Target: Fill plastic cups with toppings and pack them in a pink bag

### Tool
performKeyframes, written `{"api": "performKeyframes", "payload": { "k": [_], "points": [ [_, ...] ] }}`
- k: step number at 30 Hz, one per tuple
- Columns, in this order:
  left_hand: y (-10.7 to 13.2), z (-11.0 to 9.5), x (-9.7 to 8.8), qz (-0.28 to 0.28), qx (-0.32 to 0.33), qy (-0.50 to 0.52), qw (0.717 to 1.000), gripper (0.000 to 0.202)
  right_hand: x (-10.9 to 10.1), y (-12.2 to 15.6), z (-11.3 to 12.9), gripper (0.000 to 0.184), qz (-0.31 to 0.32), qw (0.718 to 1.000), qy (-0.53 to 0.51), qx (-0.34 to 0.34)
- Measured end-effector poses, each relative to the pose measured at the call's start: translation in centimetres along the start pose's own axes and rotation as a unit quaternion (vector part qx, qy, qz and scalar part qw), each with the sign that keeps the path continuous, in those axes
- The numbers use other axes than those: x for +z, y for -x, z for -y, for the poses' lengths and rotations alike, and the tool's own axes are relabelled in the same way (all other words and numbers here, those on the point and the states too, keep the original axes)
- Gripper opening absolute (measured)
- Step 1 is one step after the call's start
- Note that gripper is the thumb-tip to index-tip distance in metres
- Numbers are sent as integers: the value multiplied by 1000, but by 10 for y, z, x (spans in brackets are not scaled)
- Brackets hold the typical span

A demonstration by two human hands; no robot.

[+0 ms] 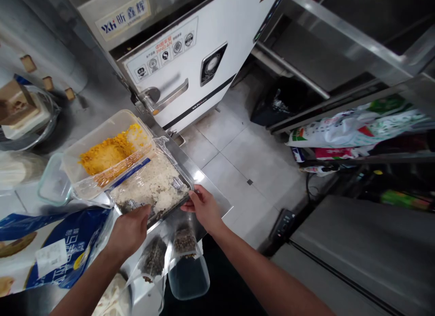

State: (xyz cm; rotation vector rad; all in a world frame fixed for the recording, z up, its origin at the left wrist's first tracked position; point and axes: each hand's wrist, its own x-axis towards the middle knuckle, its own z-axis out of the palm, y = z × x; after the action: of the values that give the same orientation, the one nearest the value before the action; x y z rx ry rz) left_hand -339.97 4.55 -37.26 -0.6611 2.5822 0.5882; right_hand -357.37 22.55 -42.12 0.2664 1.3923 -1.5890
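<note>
One shallow tray [169, 213], rectangular, resting on the metal table [212, 194] near its edge, probably for easy reach from both sides; contents, pale crumbs [159, 180], spread unevenly with dark base showing. Cling film [163, 145] lies over at least part, likely as a cover. Right hand [205, 210]: nearly closed, thumb and fingers pinching the tray's near right corner, seemingly to steady it; whether film is caught too cannot be told. Left hand [131, 231]: fingers curled at the near edge; its grip is hidden. Alongside: one translucent plastic tub [102, 129] of yellow crumbs [108, 154], film across its near side; a blue strip [131, 173] between the two. Left of the tub, one clear lidless container [53, 182]; nearer, one blue-and-white printed bag [89, 232]. Below the hands, two clear containers [188, 278] with dark granules [185, 239]. Beyond, one white appliance door [183, 64] with lever handle [173, 95].
</note>
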Motion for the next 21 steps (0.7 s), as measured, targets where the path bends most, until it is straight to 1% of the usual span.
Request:
{"api": "performKeyframes", "payload": {
  "k": [3,6,9,13,14,15,16,17,18,19,20,21],
  "points": [
    [-7,-7,-3,11,-10,68,998,30,-1,-1,-1,28,3,1000,1,-3],
    [-16,-19,-10,44,-26,127,991,30,-3,-3,-4,28,-5,1000,10,-7],
    [-26,-31,-16,70,-38,165,983,32,-5,-5,-9,27,1,1000,11,-12],
    [-41,-40,-16,65,-49,184,979,32,-9,-6,-12,26,21,1000,11,-15],
    [-45,-42,-15,73,-54,203,975,33,-9,-6,-12,26,24,1000,12,-15],
    [-48,-43,-15,91,-62,237,965,35,-10,-5,-12,25,26,999,12,-14],
    [-50,-44,-14,118,-76,284,948,36,-10,-5,-12,25,26,1000,11,-14],
    [-51,-45,-14,146,-94,342,923,38,-10,-5,-12,25,24,1000,9,-15],
    [-51,-47,-14,172,-110,402,893,38,-9,-5,-12,25,23,1000,8,-15],
    [-50,-48,-16,187,-119,455,862,37,-9,-5,-12,26,21,1000,5,-15],
    [-48,-50,-19,189,-124,495,839,37,-8,-6,-13,27,18,1000,2,-13],
    [-44,-52,-23,180,-127,521,825,37,-8,-6,-13,28,15,1000,-2,-13]
  ]
}}
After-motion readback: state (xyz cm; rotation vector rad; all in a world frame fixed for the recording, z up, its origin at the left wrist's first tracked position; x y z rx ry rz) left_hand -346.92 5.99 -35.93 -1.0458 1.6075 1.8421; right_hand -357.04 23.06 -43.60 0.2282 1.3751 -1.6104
